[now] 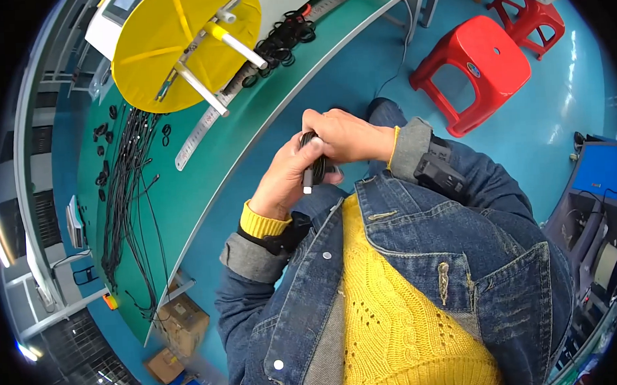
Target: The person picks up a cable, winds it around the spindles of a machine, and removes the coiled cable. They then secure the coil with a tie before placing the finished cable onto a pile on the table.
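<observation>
A coiled black cable (317, 163) is held up in front of my jacket, its pale connector end pointing down. My left hand (284, 175) is closed round the coil, thumb across it. From the right, my right hand (349, 136) presses against the top of the same coil with its fingers curled; part of the cable is hidden between the two hands. On the green table (203, 152) to the left lies a loose bundle of long black cables (126, 193). Several coiled cables (285, 43) are heaped along the table's far part.
A yellow round board (148, 58) with white rods stands over the table, beside a long metal ruler (199, 137). Red stools (485, 64) are at the far right. Cardboard boxes (182, 324) sit below the table's near end. A grey bin (581, 215) is at the right.
</observation>
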{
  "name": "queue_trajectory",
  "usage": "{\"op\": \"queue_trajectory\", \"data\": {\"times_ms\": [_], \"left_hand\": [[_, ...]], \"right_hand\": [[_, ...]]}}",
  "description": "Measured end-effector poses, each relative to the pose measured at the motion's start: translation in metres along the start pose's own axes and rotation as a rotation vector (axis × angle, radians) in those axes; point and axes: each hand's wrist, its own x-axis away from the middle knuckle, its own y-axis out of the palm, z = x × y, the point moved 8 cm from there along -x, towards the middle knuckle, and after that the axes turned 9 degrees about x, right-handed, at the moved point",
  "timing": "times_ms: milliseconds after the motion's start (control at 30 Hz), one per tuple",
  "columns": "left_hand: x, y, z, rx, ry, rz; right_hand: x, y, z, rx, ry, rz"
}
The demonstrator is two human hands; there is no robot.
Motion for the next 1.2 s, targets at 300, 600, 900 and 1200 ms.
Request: {"op": "queue_trajectory", "data": {"times_ms": [300, 600, 900, 1200], "left_hand": [[-0.006, -0.041, -0.048, -0.402, -0.435, -0.102], [-0.004, -0.05, -0.033, -0.487, -0.34, -0.111], [-0.001, -0.048, -0.061, -0.415, -0.369, -0.182], [0.003, -0.056, -0.075, -0.215, -0.51, -0.076]], "right_hand": [[0.009, 0.033, -0.009, 0.504, -0.11, -0.456], [0.019, 0.041, 0.019, -0.336, 0.304, -0.131], [0.022, 0.051, 0.008, 0.183, 0.094, -0.362], [0.027, 0.06, 0.012, 0.267, 0.155, -0.361]]}}
